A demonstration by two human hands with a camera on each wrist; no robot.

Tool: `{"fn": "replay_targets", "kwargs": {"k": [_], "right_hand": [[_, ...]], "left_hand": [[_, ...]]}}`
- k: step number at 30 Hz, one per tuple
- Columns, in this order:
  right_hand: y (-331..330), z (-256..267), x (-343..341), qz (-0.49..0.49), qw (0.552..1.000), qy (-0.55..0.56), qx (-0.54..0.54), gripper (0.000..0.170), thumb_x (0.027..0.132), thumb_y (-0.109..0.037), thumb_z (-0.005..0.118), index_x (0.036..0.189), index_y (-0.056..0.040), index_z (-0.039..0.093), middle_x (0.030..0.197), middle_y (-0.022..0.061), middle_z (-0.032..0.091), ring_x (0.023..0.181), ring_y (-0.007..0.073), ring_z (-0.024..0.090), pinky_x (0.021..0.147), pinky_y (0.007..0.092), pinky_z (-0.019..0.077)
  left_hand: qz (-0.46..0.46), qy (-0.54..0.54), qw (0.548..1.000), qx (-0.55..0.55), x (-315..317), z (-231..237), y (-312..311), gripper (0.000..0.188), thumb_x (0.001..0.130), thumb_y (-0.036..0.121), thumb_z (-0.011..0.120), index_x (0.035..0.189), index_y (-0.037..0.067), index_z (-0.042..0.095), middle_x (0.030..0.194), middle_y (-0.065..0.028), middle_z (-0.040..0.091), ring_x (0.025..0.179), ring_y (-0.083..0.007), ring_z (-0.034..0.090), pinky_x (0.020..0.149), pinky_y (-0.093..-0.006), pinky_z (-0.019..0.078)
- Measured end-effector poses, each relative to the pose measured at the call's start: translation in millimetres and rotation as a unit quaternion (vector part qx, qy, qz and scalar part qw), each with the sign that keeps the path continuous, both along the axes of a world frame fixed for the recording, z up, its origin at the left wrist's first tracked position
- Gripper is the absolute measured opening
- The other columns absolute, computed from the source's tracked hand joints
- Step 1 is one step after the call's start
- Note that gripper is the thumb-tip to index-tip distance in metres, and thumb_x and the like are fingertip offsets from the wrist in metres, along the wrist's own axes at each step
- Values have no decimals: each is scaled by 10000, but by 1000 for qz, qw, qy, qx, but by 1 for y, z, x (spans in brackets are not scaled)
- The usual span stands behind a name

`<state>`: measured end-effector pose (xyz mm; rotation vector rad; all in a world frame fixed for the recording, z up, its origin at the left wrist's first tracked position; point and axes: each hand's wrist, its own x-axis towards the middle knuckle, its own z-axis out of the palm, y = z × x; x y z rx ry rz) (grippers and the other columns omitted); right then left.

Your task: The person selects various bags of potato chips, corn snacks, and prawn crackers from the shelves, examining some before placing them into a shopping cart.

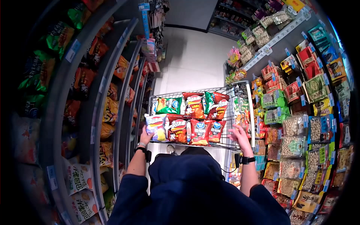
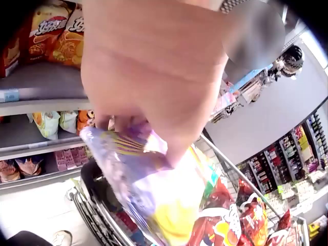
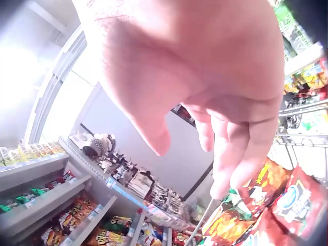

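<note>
My left hand [image 1: 144, 137] grips a purple and yellow snack bag [image 1: 156, 126] at the left end of a wire shopping cart [image 1: 250, 116]. In the left wrist view, the thumb and fingers pinch the bag's top edge [image 2: 120, 146], with its lower part over the cart's contents. Red chip bags [image 1: 177, 129] stand beside it in the basket, and green bags [image 1: 168, 105] are among the row behind. Over the cart's right side hovers my right hand [image 1: 242, 138], its fingers loosely bent with nothing between them; red bags [image 3: 297, 200] lie below it.
Shelves [image 1: 112, 86] packed with snack bags run close along the left. On the right stands a rack with hanging packs of nuts [image 1: 294, 146] and dried foods. A pale floor aisle [image 1: 191, 56] stretches ahead towards more shelves [image 1: 232, 17].
</note>
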<state>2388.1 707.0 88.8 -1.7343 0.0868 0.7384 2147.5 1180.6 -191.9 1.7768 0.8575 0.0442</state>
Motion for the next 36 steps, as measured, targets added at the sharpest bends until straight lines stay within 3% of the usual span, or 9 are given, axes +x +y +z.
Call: {"fn": "replay_targets", "kwargs": {"k": [2, 6, 10, 17, 19, 24, 29, 33, 36], "right_hand": [[-14, -8, 0, -18, 1000, -6, -14, 452, 1005, -194, 531, 1422, -61, 419, 1173, 94, 676, 939, 184, 697, 804, 265, 544], [-16, -10, -12, -16, 1000, -6, -23, 447, 997, -199, 552, 1402, -52, 435, 1167, 115, 671, 955, 199, 690, 817, 285, 538], [2, -2, -29, 28, 998, 17, -51, 455, 995, -204, 565, 1414, -84, 432, 1164, 85, 675, 968, 193, 686, 823, 291, 533], [23, 1, -17, 89, 995, 23, -42, 445, 1000, -195, 578, 1404, -70, 439, 1161, 66, 669, 959, 165, 662, 827, 284, 525], [33, -2, 0, 118, 992, 20, -36, 445, 999, -209, 577, 1401, -75, 443, 1158, 69, 670, 962, 169, 664, 815, 281, 526], [87, -26, 47, 187, 982, -12, 1, 401, 997, -180, 572, 1362, -41, 480, 1054, 80, 667, 795, 109, 607, 696, 235, 492], [175, -36, 46, 254, 964, 28, 69, 362, 1033, -210, 515, 1358, -50, 490, 1041, 75, 666, 761, 75, 606, 612, 187, 434], [231, -61, 32, 375, 917, 19, 134, 338, 1016, -131, 536, 1335, -28, 489, 1071, 101, 643, 732, 83, 530, 604, 191, 417], [259, -51, 13, 385, 910, 55, 148, 344, 1004, -73, 529, 1335, -7, 464, 1070, 114, 625, 717, 73, 486, 608, 194, 417]], "left_hand": [[38, -2, 994, 97, 7, 22, -15, 930, 725, 187, 801, 1496, 23, 307, 1467, -270, 404, 1311, -404, 459, 1104, -408, 370], [-142, 46, 974, 169, 11, -1, -27, 999, 737, 256, 795, 1561, 183, 233, 1549, -300, 249, 1342, -454, 413, 1080, -441, 403], [-147, 116, 956, 224, 21, -5, -45, 993, 757, 295, 796, 1563, 213, 221, 1579, -271, 199, 1378, -456, 363, 1065, -472, 421], [-141, 214, 961, 102, 37, 13, -33, 968, 781, 343, 775, 1565, 275, 211, 1591, -274, 171, 1372, -446, 394, 1059, -490, 433], [-91, 124, 978, 140, 31, 41, -28, 913, 797, 343, 765, 1549, 181, 274, 1543, -374, 180, 1390, -470, 349, 1124, -452, 355], [94, -95, 974, 183, -28, 166, -20, 744, 852, 189, 703, 1509, 136, 359, 1577, -274, 220, 1409, -446, 310, 1150, -442, 308], [243, -66, 907, 337, -126, 260, -35, 504, 865, 142, 674, 1341, 51, 536, 1494, -194, 417, 1394, -371, 377, 1153, -435, 311], [399, -99, 701, 583, -190, 331, -52, 458, 846, 63, 683, 1277, 8, 538, 1328, -196, 552, 1250, -326, 515, 1116, -419, 332], [552, -171, 650, 493, -213, 358, -40, 599, 877, 123, 698, 1386, -31, 422, 1418, -179, 476, 1298, -282, 457, 1132, -392, 289]]}}
